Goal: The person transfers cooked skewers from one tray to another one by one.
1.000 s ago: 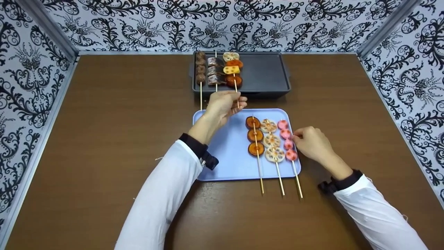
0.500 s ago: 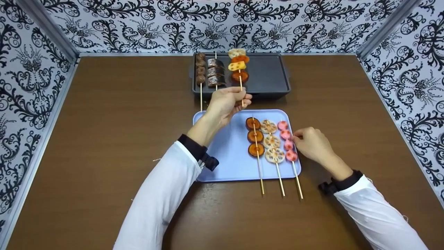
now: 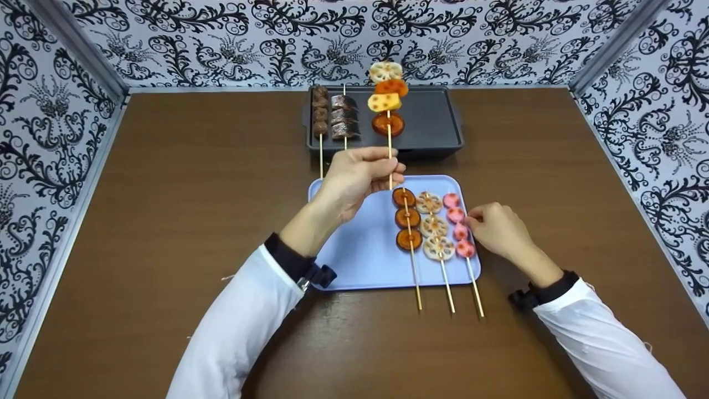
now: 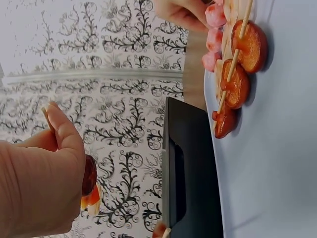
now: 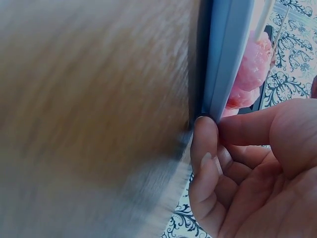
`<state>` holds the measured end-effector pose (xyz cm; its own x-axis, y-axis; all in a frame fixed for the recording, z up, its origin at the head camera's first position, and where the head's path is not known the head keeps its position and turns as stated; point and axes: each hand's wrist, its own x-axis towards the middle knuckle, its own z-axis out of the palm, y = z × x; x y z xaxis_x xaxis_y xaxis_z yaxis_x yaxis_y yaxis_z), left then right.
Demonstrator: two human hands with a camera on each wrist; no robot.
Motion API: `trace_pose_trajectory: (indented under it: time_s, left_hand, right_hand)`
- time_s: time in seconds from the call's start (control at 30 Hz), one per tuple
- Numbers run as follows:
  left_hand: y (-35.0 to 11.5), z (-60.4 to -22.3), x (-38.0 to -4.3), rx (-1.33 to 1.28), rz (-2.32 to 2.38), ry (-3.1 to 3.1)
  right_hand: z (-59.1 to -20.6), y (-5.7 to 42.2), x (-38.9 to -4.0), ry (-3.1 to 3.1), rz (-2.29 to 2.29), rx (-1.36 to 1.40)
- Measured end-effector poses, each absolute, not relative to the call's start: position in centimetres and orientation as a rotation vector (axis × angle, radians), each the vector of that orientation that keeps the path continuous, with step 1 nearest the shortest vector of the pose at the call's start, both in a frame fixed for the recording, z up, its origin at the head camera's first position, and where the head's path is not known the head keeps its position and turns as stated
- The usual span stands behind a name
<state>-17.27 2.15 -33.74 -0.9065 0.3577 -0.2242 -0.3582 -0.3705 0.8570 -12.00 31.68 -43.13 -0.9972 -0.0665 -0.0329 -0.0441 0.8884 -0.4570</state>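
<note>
My left hand [image 3: 357,180] pinches the bare stick of a mixed skewer [image 3: 384,102], threaded with a lotus root slice, an orange piece, a yellow piece and a brown round. The skewer is raised in front of the dark grill pan [image 3: 426,119]. In the left wrist view the hand covers much of the skewer. My right hand [image 3: 498,230] pinches the right rim of the pale blue tray [image 3: 354,255], thumb and fingers meeting on that edge in the right wrist view. Beside it lies a pink ball skewer [image 3: 460,231].
On the tray's right half lie a lotus root skewer [image 3: 434,225] and a brown-round skewer [image 3: 407,218], sticks overhanging the front edge. A meatball skewer [image 3: 320,113] and a silvery-skinned skewer [image 3: 344,116] lie on the pan's left. Patterned walls [image 3: 277,50] enclose the brown table [image 3: 183,166].
My left hand has lifted the mixed skewer off the grill pan, moved it rightward and drawn it slightly back toward me. My right hand has stayed at the tray's edge.
</note>
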Motion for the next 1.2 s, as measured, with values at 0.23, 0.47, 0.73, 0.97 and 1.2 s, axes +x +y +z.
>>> trace_pose_trajectory:
  time_s: [0.23,0.47,0.73,0.97,1.2]
  left_hand:
    - [1.4,-34.3,-14.8,0.021,2.252,1.463]
    - [0.6,-36.0,-12.2,-0.011,2.128,1.543]
    - [0.1,-38.1,-9.3,-0.065,2.03,1.578]
    - [0.1,-40.3,-7.2,-0.101,2.007,1.533]
    - [0.1,-41.6,-6.0,-0.118,1.976,1.511]
  right_hand:
    - [-43.2,31.6,-12.0,3.0,-0.729,-0.093]
    - [-43.2,31.6,-12.0,2.998,-0.732,-0.088]
    - [-43.2,31.7,-12.0,3.011,-0.717,-0.088]
    - [-43.2,31.7,-12.0,3.004,-0.724,-0.086]
    - [-43.0,31.6,-12.0,2.995,-0.728,-0.083]
